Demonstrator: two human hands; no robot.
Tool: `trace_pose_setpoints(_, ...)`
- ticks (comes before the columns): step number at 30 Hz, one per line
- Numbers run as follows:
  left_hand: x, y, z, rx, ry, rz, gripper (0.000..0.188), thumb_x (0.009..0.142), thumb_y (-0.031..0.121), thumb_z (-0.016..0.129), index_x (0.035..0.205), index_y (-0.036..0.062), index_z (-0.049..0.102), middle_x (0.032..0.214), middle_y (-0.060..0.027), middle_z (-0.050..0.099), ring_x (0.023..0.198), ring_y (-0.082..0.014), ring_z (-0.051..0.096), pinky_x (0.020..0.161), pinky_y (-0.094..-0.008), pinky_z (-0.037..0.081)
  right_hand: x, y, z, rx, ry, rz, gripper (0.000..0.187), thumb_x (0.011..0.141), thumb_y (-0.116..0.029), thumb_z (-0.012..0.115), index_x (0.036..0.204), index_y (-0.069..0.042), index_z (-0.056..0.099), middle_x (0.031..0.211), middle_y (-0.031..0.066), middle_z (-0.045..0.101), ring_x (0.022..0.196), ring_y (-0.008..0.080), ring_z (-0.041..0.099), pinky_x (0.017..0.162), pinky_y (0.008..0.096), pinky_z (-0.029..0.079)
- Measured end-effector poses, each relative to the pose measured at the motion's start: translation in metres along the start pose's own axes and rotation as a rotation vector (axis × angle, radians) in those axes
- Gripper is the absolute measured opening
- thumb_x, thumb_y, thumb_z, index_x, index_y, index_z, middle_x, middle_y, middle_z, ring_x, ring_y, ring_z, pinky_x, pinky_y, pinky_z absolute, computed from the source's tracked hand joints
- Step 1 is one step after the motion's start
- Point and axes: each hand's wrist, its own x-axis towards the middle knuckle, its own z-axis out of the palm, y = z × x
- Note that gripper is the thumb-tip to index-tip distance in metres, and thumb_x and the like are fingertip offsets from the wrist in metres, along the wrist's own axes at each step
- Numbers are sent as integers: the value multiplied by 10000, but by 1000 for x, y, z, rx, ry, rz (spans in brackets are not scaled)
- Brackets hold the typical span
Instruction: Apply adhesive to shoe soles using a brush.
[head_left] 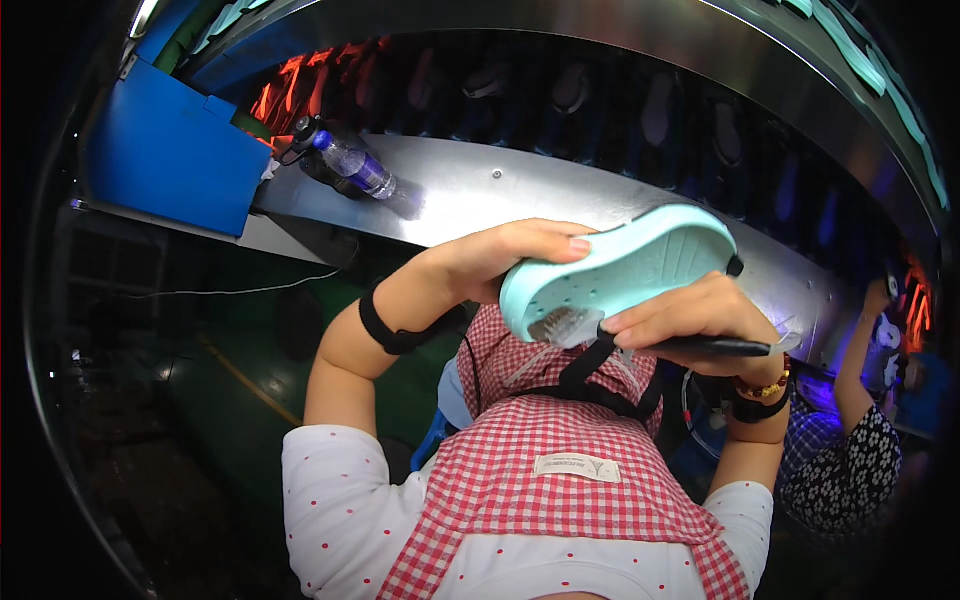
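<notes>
My left hand (pixel 510 250) grips a mint-green shoe sole (pixel 625 262) at its left end, thumb on the upper edge. The sole is tilted toward me, showing a raised rim, small holes at one end and ridges at the other. A brush with a black handle (pixel 715 347) is in my right hand (pixel 700 315), its fingers closed around it. The brush head (pixel 565 325), partly wrapped in something clear, is at the sole's holed end, against or just in front of its lower rim; I cannot tell whether the bristles touch.
A metal ledge (pixel 470 190) runs behind my hands, with a clear bottle (pixel 355 165) and a dark bottle lying at its left. Beyond it, a dark machine carries several shoe parts (pixel 570 88) and glows orange at both ends. A blue box (pixel 170 150) is left; another person's arm (pixel 855 360) is right.
</notes>
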Motion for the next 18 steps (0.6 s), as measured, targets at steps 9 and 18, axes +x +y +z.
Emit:
trace_pose_setpoints(9, -20, -14, -17, -18, 76, 98, 498, 821, 312, 455, 1151, -60, 461, 1043, -158, 563, 855, -177, 576, 742, -285, 464, -19, 12, -1, -42, 33, 48, 191, 700, 32, 625, 890, 10, 628, 926, 149, 633, 899, 251, 615, 793, 320, 483)
trace_pose_setpoints(18, -51, -24, -16, 187, 129, 316, 543, 801, 352, 462, 1149, -65, 474, 1057, -174, 565, 894, -205, 572, 784, -283, 451, -42, 9, 35, -165, 177, 57, 226, 668, 12, 669, 891, -2, 633, 902, 126, 643, 849, 241, 627, 745, 287, 497)
